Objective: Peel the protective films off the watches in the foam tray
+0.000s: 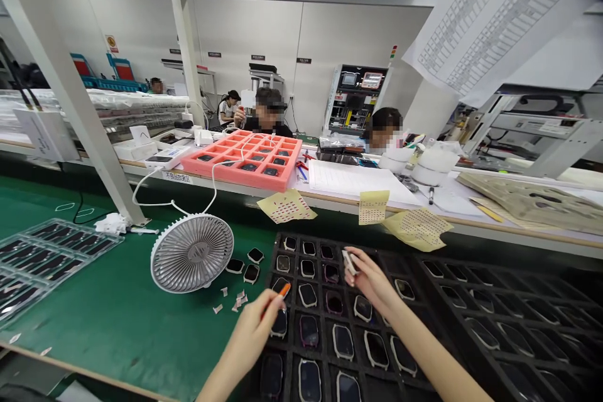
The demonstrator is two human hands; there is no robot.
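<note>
My left hand (254, 323) is closed around a slim tool with an orange end (284, 289); its exact kind cannot be made out. It is over the left edge of a black foam tray (294, 301) divided into compartments. Several square smartwatch cases with dark screens lie in that tray, such as a silver-rimmed watch (343, 340) and a purple-rimmed watch (309, 330). Above the tray's upper middle, my right hand (370, 282) pinches a light-coloured watch case (349, 262), seen nearly edge-on. My right forearm hides some compartments.
A white fan (193, 253) stands on the green mat (127, 339), near three loose watches (251, 273) and small scraps (240, 299). A second black tray (511, 308) lies right. Clear trays (47, 257) lie left. A pink foam tray (235, 173) sits on the shelf; people sit beyond.
</note>
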